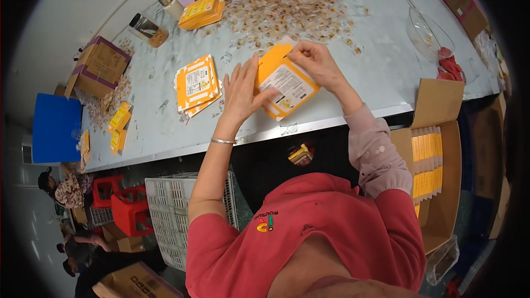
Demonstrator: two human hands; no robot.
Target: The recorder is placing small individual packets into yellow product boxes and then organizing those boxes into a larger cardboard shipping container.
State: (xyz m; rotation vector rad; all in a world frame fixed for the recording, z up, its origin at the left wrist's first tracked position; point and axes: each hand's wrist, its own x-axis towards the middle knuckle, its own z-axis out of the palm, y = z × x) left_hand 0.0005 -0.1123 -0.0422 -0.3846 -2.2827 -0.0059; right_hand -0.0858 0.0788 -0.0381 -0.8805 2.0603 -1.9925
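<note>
A flat-looking yellow and white carton with a printed label panel is tilted over the table's near edge, between my hands. My left hand steadies its left side, thumb across the front and fingers along the edge. At the carton's upper end, my right hand pinches the rim by the top flap, its fingers bent together. To the left of my left hand lies a stack of similar flat cartons. Beyond the carton spreads a heap of small clear-wrapped pieces.
More yellow cartons lie at the back, near a dark-lidded jar. A brown box stands at the left. At my right, an open cardboard box holds rows of yellow cartons. White crates and red stools stand below left.
</note>
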